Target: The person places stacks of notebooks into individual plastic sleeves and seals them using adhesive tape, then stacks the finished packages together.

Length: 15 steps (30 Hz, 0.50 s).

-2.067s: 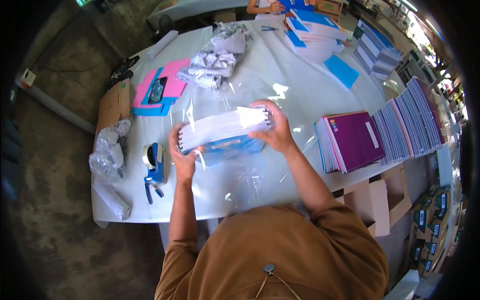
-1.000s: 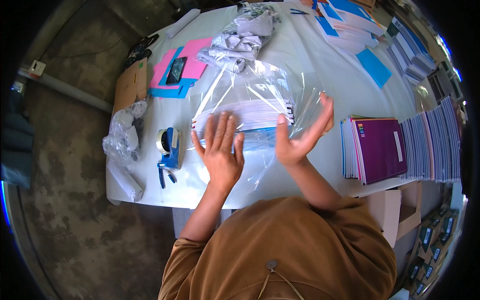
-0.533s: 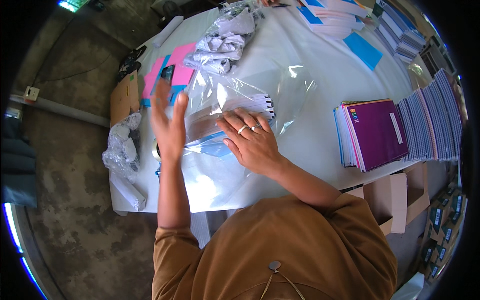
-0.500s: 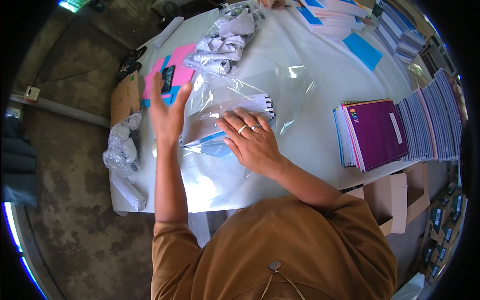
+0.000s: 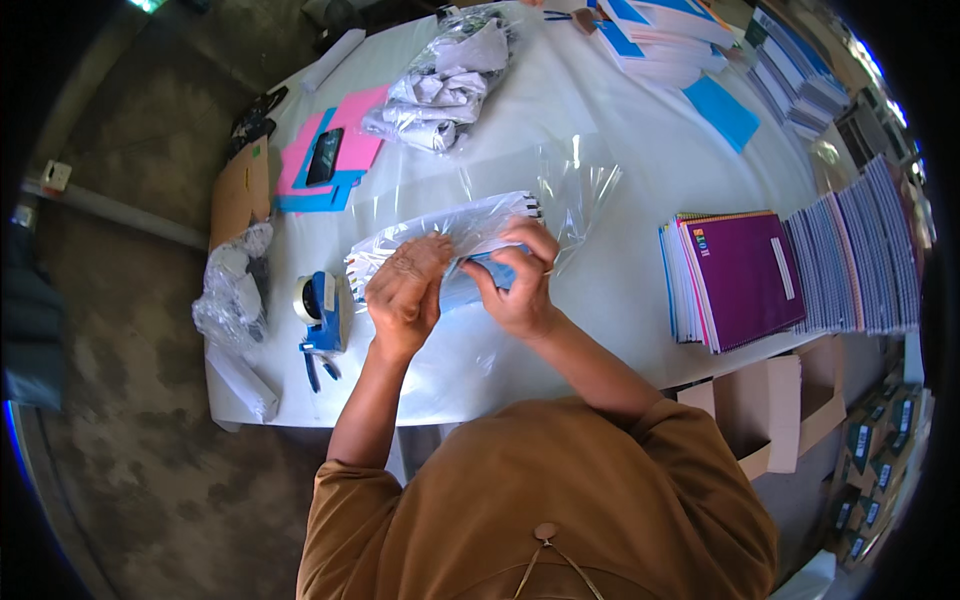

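A stack of spiral-bound notebooks (image 5: 468, 218) lies in front of me on the white-covered table, wrapped in clear plastic film (image 5: 580, 190). A blue patch shows on its near side. My left hand (image 5: 405, 300) is curled over the stack's left part, with the film drawn around its fingers and glinting on them. Beside it, my right hand (image 5: 522, 285) has bent fingers and a thumb closing on the film at the stack's near edge. Some fingertips of both hands are hidden. A ring shows on the right hand.
Left of the hands stands a blue tape dispenser (image 5: 322, 312), with a dark-handled tool (image 5: 318, 368) nearby. Beyond are a phone (image 5: 324, 157) on pink and blue sheets and a bag of crumpled paper (image 5: 440, 95). Purple-covered notebooks (image 5: 745, 275) stand right; cardboard boxes (image 5: 755, 410) sit below the edge.
My left hand has come down from its raised, spread position onto the film, uncovering the tape dispenser. My right hand has gone from lying flat on the stack to gripping the film.
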Motion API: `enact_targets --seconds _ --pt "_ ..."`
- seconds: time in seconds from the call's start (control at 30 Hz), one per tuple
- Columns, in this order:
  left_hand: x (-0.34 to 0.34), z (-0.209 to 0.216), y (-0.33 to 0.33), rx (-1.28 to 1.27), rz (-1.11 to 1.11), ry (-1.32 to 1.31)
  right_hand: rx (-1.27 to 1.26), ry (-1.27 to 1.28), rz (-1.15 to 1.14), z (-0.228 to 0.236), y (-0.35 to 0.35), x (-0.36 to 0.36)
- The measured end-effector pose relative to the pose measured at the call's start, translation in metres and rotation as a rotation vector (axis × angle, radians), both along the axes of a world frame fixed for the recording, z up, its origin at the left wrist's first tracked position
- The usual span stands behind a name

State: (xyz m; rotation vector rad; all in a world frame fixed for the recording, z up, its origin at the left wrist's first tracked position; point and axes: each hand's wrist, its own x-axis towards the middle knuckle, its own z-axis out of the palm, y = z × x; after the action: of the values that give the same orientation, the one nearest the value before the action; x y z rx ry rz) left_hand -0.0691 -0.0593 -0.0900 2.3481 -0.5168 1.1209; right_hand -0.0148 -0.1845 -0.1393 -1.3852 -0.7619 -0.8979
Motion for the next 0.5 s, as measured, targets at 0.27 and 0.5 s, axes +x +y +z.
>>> enact_targets --seconds 0.27,0.5 --pt "-0.048 -0.018 -0.003 -0.134 -0.071 0.112 -0.308 -0.11 -0.075 -0.011 -0.012 0.003" --pt "-0.142 -0.084 0.229 -0.277 1.041 0.558 -0.303 -0.166 -0.087 -0.014 -0.013 -0.003"
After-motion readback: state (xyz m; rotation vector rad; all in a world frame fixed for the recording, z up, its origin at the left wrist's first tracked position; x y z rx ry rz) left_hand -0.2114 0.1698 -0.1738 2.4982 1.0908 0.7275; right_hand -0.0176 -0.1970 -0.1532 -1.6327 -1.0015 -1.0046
